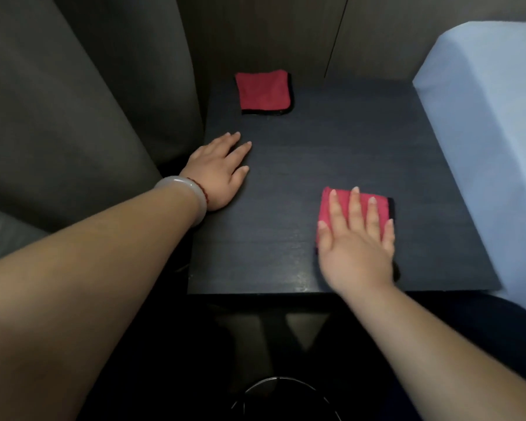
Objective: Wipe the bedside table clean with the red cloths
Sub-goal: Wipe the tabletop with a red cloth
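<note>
The dark bedside table fills the middle of the view. A folded red cloth with black trim lies alone at the table's far left. A second red cloth lies near the front right, and my right hand presses flat on it with fingers spread. My left hand rests palm down on the bare tabletop near the left edge, fingers apart, holding nothing. A pale bangle and a red bead string sit on that wrist.
A dark grey upholstered surface rises along the table's left side. A light blue mattress borders the right edge. Dark wall panels stand behind. Below the front edge, a round dark bin rim shows on the floor.
</note>
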